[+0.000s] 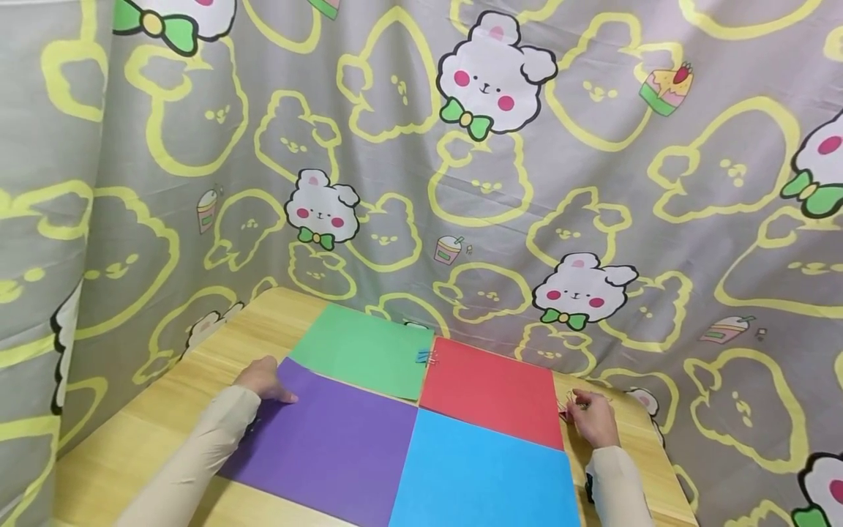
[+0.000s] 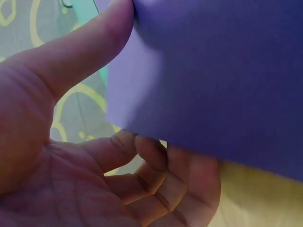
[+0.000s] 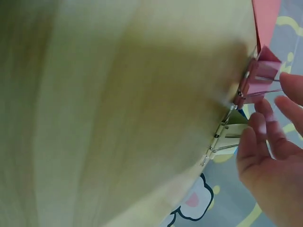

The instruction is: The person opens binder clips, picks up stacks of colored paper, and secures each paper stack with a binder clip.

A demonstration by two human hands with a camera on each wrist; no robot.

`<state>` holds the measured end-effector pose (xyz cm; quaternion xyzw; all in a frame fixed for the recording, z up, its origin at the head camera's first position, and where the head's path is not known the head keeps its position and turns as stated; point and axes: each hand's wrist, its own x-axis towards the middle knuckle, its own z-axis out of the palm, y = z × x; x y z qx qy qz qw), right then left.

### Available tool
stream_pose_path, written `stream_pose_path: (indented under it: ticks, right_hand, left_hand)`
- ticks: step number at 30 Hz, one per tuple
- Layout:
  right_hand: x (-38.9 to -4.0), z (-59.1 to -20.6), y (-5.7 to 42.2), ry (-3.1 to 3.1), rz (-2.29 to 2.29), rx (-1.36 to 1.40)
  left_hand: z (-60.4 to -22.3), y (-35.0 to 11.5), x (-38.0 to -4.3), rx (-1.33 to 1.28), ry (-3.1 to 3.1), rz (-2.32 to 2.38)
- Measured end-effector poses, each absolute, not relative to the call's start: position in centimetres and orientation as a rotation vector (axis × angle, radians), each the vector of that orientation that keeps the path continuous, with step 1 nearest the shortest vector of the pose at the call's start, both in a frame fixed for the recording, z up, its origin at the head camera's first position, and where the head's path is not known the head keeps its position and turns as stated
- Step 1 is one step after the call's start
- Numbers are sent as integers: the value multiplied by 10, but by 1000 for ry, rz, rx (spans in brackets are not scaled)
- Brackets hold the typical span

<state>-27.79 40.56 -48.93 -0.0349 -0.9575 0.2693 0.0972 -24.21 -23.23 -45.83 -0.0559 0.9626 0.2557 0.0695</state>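
Observation:
My left hand [image 1: 260, 378] holds the purple sheet [image 1: 339, 439] at its far left corner. In the left wrist view the thumb lies over the sheet and the bent fingers reach its edge from below. Beyond the right side of the red sheet [image 1: 494, 391], my right hand [image 1: 595, 420] pinches the wire handles of a pink binder clip [image 3: 261, 78] between thumb and finger. A pale yellow-green binder clip [image 3: 231, 135] stands right beside it, close to the other fingers. The clips are mostly hidden by the hand in the head view.
A green sheet [image 1: 365, 350] lies behind the purple one, and a blue sheet [image 1: 487, 476] in front of the red. Small blue clips [image 1: 423, 356] sit where green meets red. The wooden table [image 1: 132, 454] is surrounded by a patterned grey curtain [image 1: 395, 168].

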Motion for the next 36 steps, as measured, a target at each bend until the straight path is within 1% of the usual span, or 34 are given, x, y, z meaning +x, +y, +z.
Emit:
stream_pose_path:
  ticks: [6,13,17,22,25,30,32,36]
  right_hand:
    - [-271,-484,410,-2895,862,-111]
    - [-261,-482,418,-2911,1035,-282]
    - [-258,-482,421,-2870,1055,-305]
    - [-255,-480,423,-2811,1100,-313]
    - [-255,-479,423,-2776,1163,-358]
    - [-255,-478,427,-2719,1239,-458]
    - [-256,-477,429,-2688,1346,-487]
    - [-259,-475,435,-2569,1712,-552]
  left_hand:
    - [-463,-243,-244,-41,2845,793]
    - [-457,-263,-245,142,2667,900]
    - [-456,-274,-241,162,2480,1072]
    - [-459,-287,-238,122,2273,1239]
    - [-465,-295,-240,109,2199,1313]
    - [-477,-306,-242,163,2071,1436]
    - [-481,-310,-243,215,2002,1475]
    - [-488,-317,-246,287,1830,1567]
